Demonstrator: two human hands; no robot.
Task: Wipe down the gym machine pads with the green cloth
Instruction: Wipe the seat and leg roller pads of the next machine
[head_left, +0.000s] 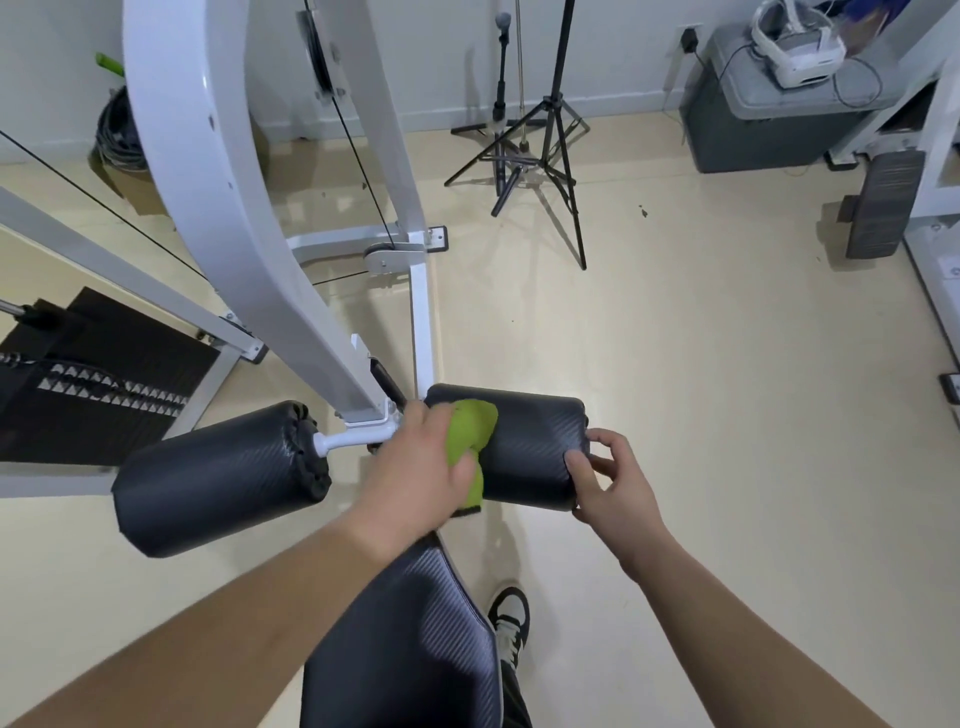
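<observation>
Two black roller pads stick out from a white machine post: the right roller pad (530, 447) and the left roller pad (218, 473). My left hand (415, 473) grips the green cloth (470, 431) and presses it against the inner end of the right roller pad. My right hand (610, 478) holds that pad's outer end, fingers curled round its edge. The black seat pad (405, 639) lies below, partly under my left forearm.
The white curved machine frame (208, 171) rises at left with cables and a black footplate (98, 374). Black tripods (545, 135) stand on the beige floor behind. A grey bin (769, 119) and another machine are at right. My shoe (509, 618) is beside the seat.
</observation>
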